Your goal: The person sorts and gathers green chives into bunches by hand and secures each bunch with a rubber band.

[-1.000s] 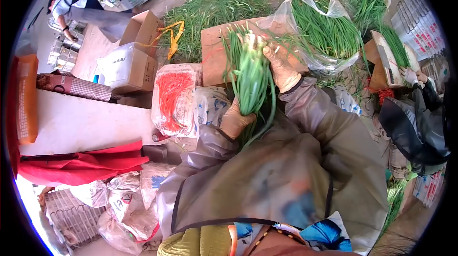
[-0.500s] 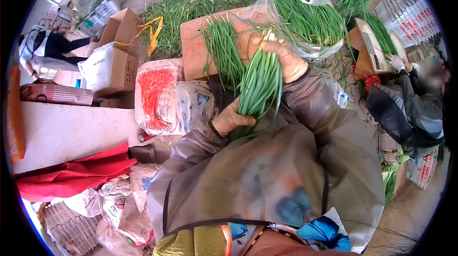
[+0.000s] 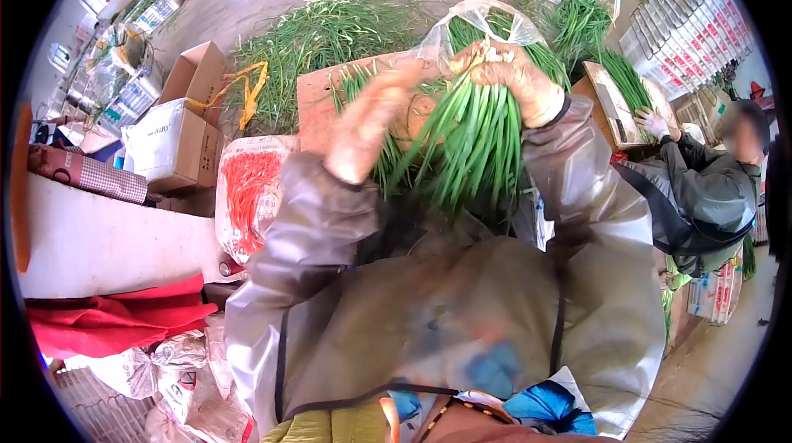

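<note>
My right hand (image 3: 524, 84) grips a bunch of garlic chives (image 3: 478, 134) near its pale root ends, and the long green leaves hang down toward my lap. My left hand (image 3: 367, 125) is to the left of this bunch, apart from it, blurred by motion with its fingers stretched out and nothing seen in them. Behind it, more loose chives (image 3: 353, 84) lie on a reddish-brown board (image 3: 313, 101), partly hidden by my left hand and the held bunch.
Beyond the board are a plastic bag of chives (image 3: 487, 14) and a heap of greens (image 3: 322, 39). Red ties (image 3: 252, 187) lie on a sack at left, near cardboard boxes (image 3: 190, 142). At right, a co-worker (image 3: 709, 179) reaches toward chives on another board (image 3: 606, 96); crates (image 3: 693, 30) are stacked behind.
My left hand has let go of the leaf ends and moved up and left. My right hand still holds the bunch, whose leaves now fan out and hang lower. The view has shifted slightly.
</note>
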Tool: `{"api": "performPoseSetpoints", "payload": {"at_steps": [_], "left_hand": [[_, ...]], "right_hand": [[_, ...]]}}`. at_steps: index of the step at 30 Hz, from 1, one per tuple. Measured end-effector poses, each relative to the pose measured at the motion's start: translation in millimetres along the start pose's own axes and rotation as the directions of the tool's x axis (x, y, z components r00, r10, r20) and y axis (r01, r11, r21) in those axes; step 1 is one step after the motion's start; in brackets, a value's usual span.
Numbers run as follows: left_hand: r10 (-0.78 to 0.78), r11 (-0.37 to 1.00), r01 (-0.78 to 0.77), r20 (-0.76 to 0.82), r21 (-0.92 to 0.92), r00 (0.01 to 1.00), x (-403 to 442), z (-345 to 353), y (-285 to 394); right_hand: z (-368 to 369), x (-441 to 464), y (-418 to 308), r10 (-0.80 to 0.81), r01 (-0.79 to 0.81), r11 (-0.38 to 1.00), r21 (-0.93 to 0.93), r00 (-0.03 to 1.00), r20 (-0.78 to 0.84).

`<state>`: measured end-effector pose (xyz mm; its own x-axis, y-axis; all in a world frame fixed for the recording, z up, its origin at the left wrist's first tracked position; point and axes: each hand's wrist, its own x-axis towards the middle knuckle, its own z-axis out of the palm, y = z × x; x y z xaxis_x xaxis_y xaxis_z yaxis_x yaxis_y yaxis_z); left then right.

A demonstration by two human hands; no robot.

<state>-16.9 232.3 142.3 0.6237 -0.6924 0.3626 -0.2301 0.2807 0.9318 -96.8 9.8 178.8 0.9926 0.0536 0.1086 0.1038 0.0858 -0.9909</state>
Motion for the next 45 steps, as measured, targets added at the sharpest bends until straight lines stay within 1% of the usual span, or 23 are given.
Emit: {"api": "performPoseSetpoints", "payload": {"at_steps": [2, 4, 10, 14, 16, 18, 20, 22, 25, 27, 28, 29, 31, 32, 34, 35, 36, 37, 39, 40, 41, 43, 45], "left_hand": [[-0.257, 0.846, 0.319, 0.196, -0.428, 0.946, 5.4, 32.3, -17.4], [-0.282, 0.696, 0.277, 0.102, -0.663, 0.954, -4.0, 57.2, -44.4], [-0.349, 0.696, 0.241, -0.026, -0.677, 0.937, -22.8, 74.6, -77.8], [-0.361, 0.626, 0.264, 0.027, -0.734, 0.932, -22.6, 69.8, -87.6], [-0.248, 0.695, 0.132, -0.063, -0.706, 0.967, -20.2, 76.7, -79.7], [-0.48, 0.561, 0.266, -0.046, -0.784, 0.876, -18.0, 77.1, -78.3], [-0.408, 0.573, 0.21, -0.054, -0.792, 0.911, -16.6, 75.9, -80.2], [-0.533, 0.649, 0.338, -0.09, -0.681, 0.842, -17.7, 63.7, -90.3], [-0.48, 0.704, 0.37, -0.022, -0.606, 0.877, -12.7, 50.4, -120.8], [-0.448, 0.77, 0.344, -0.072, -0.537, 0.891, -12.2, 59.0, -144.3], [-0.522, 0.794, 0.45, -0.08, -0.409, 0.849, -11.5, 64.7, -154.7], [-0.214, 0.972, 0.227, -0.162, 0.064, 0.963, -14.5, 69.3, -194.1], [-0.413, 0.888, 0.347, 0.19, 0.303, 0.891, -43.5, 58.4, -317.6], [-0.348, 0.833, 0.201, 0.205, 0.516, 0.915, -55.9, 55.7, -283.1], [-0.588, 0.761, 0.479, 0.154, 0.437, 0.794, -55.5, 32.2, -298.6], [-0.458, 0.886, 0.446, 0.088, 0.129, 0.885, -57.3, 14.9, -322.9], [-0.378, 0.825, 0.405, -0.148, 0.395, 0.914, -41.9, 9.5, -231.8], [-0.264, 0.885, 0.373, -0.357, 0.28, 0.896, -39.0, -9.7, -252.1], [-0.308, 0.709, 0.523, -0.459, 0.473, 0.833, -5.9, -30.4, -123.5], [-0.122, 0.988, 0.059, -0.467, -0.146, 0.876, -0.7, -55.1, -167.3], [-0.07, 0.957, -0.063, -0.439, -0.282, 0.896, 12.0, -52.7, -116.7], [0.133, 0.977, -0.069, -0.326, 0.202, 0.936, 32.6, -49.8, -30.5], [0.059, 0.996, -0.053, -0.084, 0.069, 0.995, 44.4, -31.1, 32.3]], "right_hand": [[6.5, -4.8, 14.8, 0.025, -0.022, 0.994, 0.108, 0.999, -0.028], [8.0, -11.6, 30.1, 0.096, -0.061, 0.974, 0.219, 0.983, -0.154], [1.6, -24.8, 80.5, 0.022, 0.041, 0.982, 0.186, 0.946, -0.324], [4.3, -26.1, 73.9, 0.084, -0.043, 0.987, 0.154, 0.959, -0.271], [3.8, -24.6, 70.7, 0.082, -0.079, 0.997, 0.019, 0.98, -0.181], [-1.8, -24.5, 76.0, 0.068, -0.053, 0.995, 0.085, 0.981, -0.183], [-2.7, -27.6, 75.7, 0.11, -0.084, 0.989, 0.125, 0.97, -0.218], [-4.1, -30.6, 75.5, 0.138, -0.099, 0.983, 0.155, 0.952, -0.272], [-13.5, -40.4, 42.6, 0.083, -0.053, 0.995, 0.082, 0.905, -0.418], [-42.2, -43.4, 24.7, -0.106, 0.035, 0.985, -0.167, 0.893, -0.437], [-52.1, -43.5, 11.3, -0.174, 0.063, 0.966, -0.249, 0.875, -0.451], [-57.4, -43.1, -5.1, -0.222, 0.101, 0.955, -0.278, 0.865, -0.451], [-62.6, -44.2, -35.9, -0.26, 0.163, 0.957, -0.239, 0.85, -0.459], [-59.6, -41.4, -49.5, -0.194, 0.156, 0.981, -0.116, 0.841, -0.505], [-96.5, -17.8, -35.3, -0.369, 0.195, 0.899, -0.392, 0.818, -0.441], [-100.8, -15.5, -37.5, -0.339, 0.126, 0.881, -0.457, 0.84, -0.423], [-90.0, -20.6, -44.3, -0.345, 0.128, 0.879, -0.46, 0.837, -0.425], [-69.8, -27.1, -59.1, -0.343, 0.185, 0.901, -0.392, 0.857, -0.384], [-50.0, -24.4, -78.3, -0.345, 0.218, 0.908, -0.357, 0.873, -0.344], [-53.4, -12.5, -70.2, -0.346, 0.223, 0.909, -0.352, 0.875, -0.339], [-61.4, 4.9, -54.1, -0.312, 0.227, 0.926, -0.301, 0.91, -0.273], [-35.5, 21.4, -49.9, -0.22, 0.167, 0.931, -0.323, 0.966, -0.135], [5.0, 29.0, -48.1, -0.14, 0.12, 0.974, -0.191, 0.986, -0.093]]}}
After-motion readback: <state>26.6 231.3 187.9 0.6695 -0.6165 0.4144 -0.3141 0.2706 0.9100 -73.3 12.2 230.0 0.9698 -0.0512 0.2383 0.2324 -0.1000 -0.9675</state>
